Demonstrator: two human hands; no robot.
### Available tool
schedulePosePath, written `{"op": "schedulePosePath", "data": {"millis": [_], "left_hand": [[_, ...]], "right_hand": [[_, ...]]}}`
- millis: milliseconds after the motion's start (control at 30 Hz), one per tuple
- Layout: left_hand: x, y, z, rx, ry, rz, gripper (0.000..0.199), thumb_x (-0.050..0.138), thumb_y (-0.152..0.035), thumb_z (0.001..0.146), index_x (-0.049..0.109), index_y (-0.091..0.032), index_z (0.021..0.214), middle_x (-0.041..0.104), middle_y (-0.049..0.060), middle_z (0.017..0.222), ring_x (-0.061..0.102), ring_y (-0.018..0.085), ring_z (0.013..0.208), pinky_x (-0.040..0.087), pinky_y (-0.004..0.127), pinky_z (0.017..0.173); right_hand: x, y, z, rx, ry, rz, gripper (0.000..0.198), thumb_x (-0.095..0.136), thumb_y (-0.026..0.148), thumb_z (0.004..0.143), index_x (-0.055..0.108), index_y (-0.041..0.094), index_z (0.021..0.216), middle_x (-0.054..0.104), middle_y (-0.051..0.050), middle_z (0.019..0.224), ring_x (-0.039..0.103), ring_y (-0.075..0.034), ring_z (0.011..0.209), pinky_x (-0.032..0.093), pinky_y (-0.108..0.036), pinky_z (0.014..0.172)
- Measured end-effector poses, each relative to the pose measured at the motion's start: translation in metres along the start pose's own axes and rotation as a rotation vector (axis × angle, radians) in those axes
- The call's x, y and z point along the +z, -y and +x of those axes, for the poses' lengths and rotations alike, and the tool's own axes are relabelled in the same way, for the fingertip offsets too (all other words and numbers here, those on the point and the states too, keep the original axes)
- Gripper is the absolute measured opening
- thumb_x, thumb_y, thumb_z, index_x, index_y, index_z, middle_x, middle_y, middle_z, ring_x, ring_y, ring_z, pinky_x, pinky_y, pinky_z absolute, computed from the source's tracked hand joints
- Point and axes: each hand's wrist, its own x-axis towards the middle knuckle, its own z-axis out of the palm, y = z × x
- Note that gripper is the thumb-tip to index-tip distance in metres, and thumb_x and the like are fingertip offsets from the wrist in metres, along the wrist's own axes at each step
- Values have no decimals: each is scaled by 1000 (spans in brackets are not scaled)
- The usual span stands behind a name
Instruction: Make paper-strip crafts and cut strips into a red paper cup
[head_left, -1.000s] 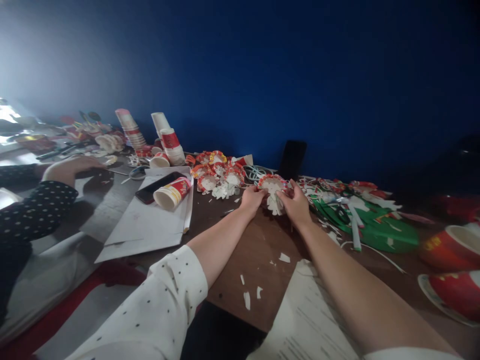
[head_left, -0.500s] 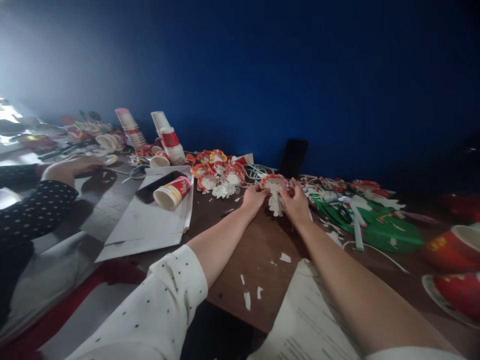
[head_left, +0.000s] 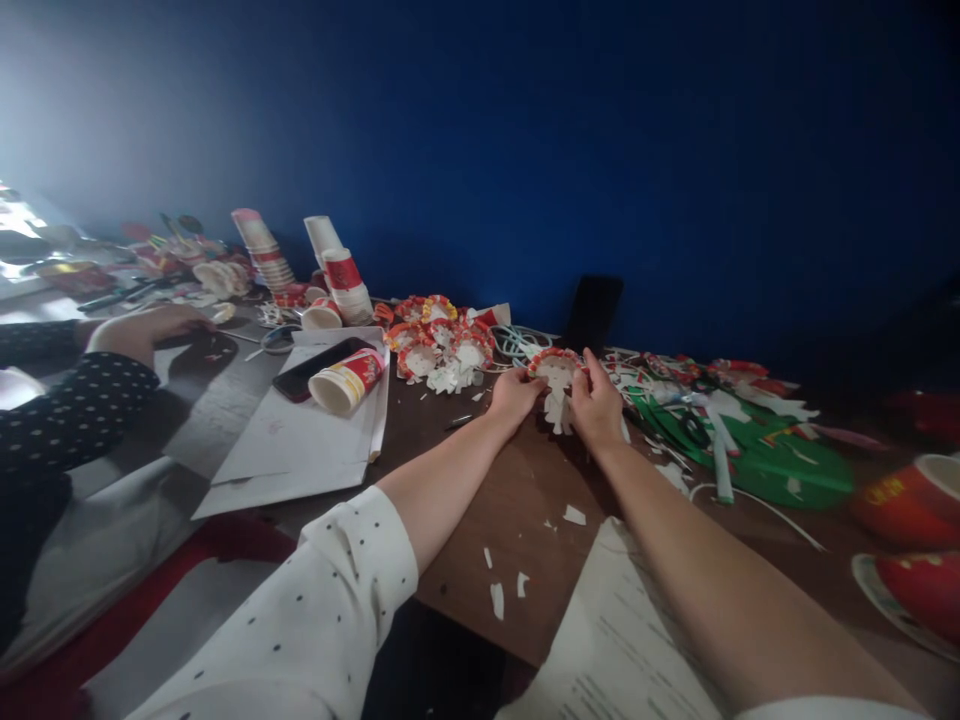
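Between my two hands is a cut paper cup figure point(head_left: 556, 382), white with a scalloped red-and-white rim curling over its top and a narrow strip hanging below. My left hand point(head_left: 516, 394) pinches its left edge, fingers closed. On the other side my right hand point(head_left: 598, 405) grips the right edge, thumb in front and fingers partly hidden behind it. Left of my hands lies a pile of similar red, orange and white cut cups point(head_left: 442, 345). A slim dark tool point(head_left: 459, 422) rests on the table beside my left wrist.
A paper cup point(head_left: 346, 382) and a phone point(head_left: 319, 368) lie on a white folder point(head_left: 292, 450). Stacked cups point(head_left: 345, 285) stand behind. A dark phone point(head_left: 595, 310) leans at the wall. Scraps cover a green mat point(head_left: 795, 465). At left, a co-worker's hand point(head_left: 150, 328) rests over the table.
Both hands still hold the cut cup in nearly the same place. The whole view has shifted slightly, and my right fingers sit a little higher along the cup's edge.
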Motion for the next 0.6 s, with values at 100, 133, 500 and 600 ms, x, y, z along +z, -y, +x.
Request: {"op": "schedulePosePath", "data": {"millis": [100, 133, 500, 600], "left_hand": [[1, -3, -3, -19, 7, -48, 5, 65, -17, 74, 61, -15, 72, 63, 2, 62, 60, 13, 56, 49, 24, 59], [1, -4, -4, -27, 10, -65, 5, 64, -17, 74, 61, -15, 71, 63, 1, 62, 59, 13, 55, 49, 24, 58], [1, -5, -6, -18, 21, -60, 6, 67, -19, 72, 62, -15, 72, 63, 1, 61, 59, 12, 55, 48, 23, 59], [1, -5, -5, -7, 22, -39, 5, 65, -18, 73, 61, -15, 72, 62, 1, 61, 58, 12, 53, 46, 23, 55]], "right_hand": [[-1, 0, 0, 18, 8, -2, 52, 39, 35, 87, 51, 14, 133, 57, -13, 132, 52, -24, 123, 39, -41, 104], [-1, 1, 0, 21, 9, 3, 52, 39, 35, 87, 52, 14, 132, 57, -13, 132, 52, -24, 123, 39, -41, 105], [-2, 5, 2, 82, 24, 21, 49, 39, 30, 85, 59, 11, 125, 61, -14, 127, 55, -24, 120, 38, -40, 105], [-2, 5, 2, 92, 22, 26, 50, 40, 32, 85, 59, 9, 125, 61, -15, 126, 55, -25, 120, 38, -41, 105]]}}
